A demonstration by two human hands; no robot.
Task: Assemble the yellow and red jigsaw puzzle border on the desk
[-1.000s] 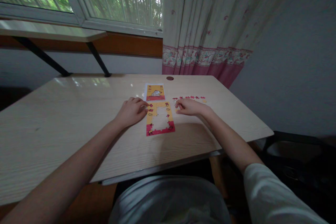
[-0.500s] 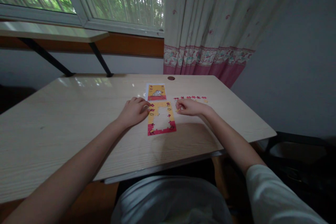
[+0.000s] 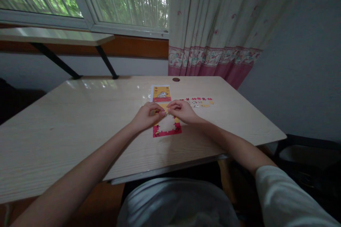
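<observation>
A jigsaw puzzle (image 3: 167, 133) lies on the desk with its yellow and red border joined and its middle open. Over its upper part, my right hand (image 3: 182, 110) pinches a small yellow puzzle piece, mostly hidden by the fingers. My left hand (image 3: 148, 114) is closed, thumb and index finger together at the same spot; whatever is between them is too small to make out. Just behind the puzzle lies a picture card (image 3: 161, 94) with a white animal on yellow and red. Loose puzzle pieces (image 3: 198, 103), red, white and yellow, lie in rows beyond my right hand.
The pale wooden desk (image 3: 87, 113) carries everything. A raised shelf (image 3: 58, 36) on black supports stands at the back left. Near the rear edge is a round cable hole (image 3: 176, 79). A curtain (image 3: 213, 42) hangs behind, and a dark chair (image 3: 309, 152) stands at the right.
My right hand has moved left from beside the loose pieces to over the puzzle. My left hand has shifted right from the puzzle's left edge, and the fingertips now nearly meet. The view has shifted slightly.
</observation>
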